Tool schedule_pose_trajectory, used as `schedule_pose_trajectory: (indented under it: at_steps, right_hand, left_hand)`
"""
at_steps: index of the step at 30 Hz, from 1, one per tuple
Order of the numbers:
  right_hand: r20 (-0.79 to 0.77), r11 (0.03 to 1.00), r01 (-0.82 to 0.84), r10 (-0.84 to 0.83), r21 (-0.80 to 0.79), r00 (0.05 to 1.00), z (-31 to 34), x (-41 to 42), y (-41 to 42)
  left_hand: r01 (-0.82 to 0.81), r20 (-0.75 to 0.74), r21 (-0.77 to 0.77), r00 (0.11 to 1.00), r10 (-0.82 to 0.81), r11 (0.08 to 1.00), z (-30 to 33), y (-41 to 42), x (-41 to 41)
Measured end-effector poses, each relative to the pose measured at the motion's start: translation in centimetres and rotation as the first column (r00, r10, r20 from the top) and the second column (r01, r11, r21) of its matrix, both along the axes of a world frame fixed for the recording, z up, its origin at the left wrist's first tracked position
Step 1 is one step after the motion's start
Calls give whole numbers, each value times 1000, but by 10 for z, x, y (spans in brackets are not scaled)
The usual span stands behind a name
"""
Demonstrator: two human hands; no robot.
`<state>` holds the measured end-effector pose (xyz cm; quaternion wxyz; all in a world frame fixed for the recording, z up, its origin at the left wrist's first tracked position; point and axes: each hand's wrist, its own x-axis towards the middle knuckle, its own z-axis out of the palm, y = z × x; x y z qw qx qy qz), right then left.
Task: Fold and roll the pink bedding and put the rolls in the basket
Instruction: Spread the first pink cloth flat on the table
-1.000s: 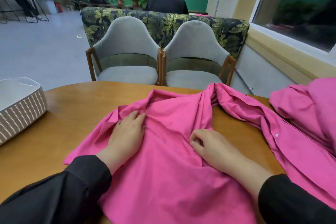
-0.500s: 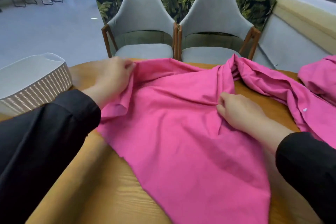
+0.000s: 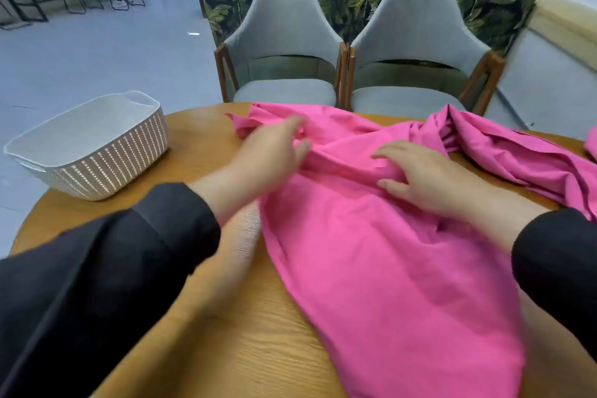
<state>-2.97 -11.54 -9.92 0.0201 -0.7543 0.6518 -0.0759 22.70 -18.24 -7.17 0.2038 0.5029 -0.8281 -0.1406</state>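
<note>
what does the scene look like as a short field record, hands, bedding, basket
left hand: blurred, fingers extended over the far bunched edge of the pink bedding
right hand: flat on the bedding, fingers spread
bedding: unfolded, spread across the wooden table, no rolls yet
basket: white, on the table's left edge, nothing visible inside

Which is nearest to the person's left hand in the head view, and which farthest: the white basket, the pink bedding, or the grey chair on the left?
From the left hand:
1. Pink bedding, right under its fingers.
2. Grey chair on the left, beyond the table's far edge.
3. White basket, off to its left on the table; close to the chair's rank, hard to call.
</note>
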Motion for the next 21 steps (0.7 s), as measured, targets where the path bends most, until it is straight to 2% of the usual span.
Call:
schedule_pose_trajectory:
  at_steps: [1,3,5,7,9,14,16,18,19,21]
  right_hand:
    - [3,999,-43,43,11,999,-2,7,-8]
    - [-11,996,-68,69,61,998,-6,18,-23]
    - [-43,987,-15,22,163,999,-10,20,-34]
    - [-138,971,62,-30,231,990,-12,18,-39]
    - [-211,965,118,-68,233,975,-14,13,-39]
    - [-296,936,230,-148,265,944,-8,7,-31]
    - [-258,920,219,-137,325,956,3,8,-30]
    - [-161,915,152,-97,375,982,14,8,-35]
    - [-135,928,103,-58,357,989,17,7,-40]
    - [-99,981,18,1,192,995,13,3,-57]
  left_hand:
    - [64,108,65,992,-70,996,-13,19,-8]
    - [106,360,199,917,-173,974,-45,49,-20]
    - [77,485,217,856,-176,973,-70,64,-24]
    - [88,466,137,873,-143,987,-87,62,-17]
    - [139,431,66,889,-154,988,-92,49,-8]
    - [224,392,87,888,-240,971,-87,-13,10]
    - [209,313,41,926,-211,977,-84,-36,16]
    - [166,251,-86,958,-140,982,-80,-47,18]
    - [155,242,-149,963,-116,977,-76,-47,16]
    - [116,268,-243,962,-48,963,-65,-39,12]
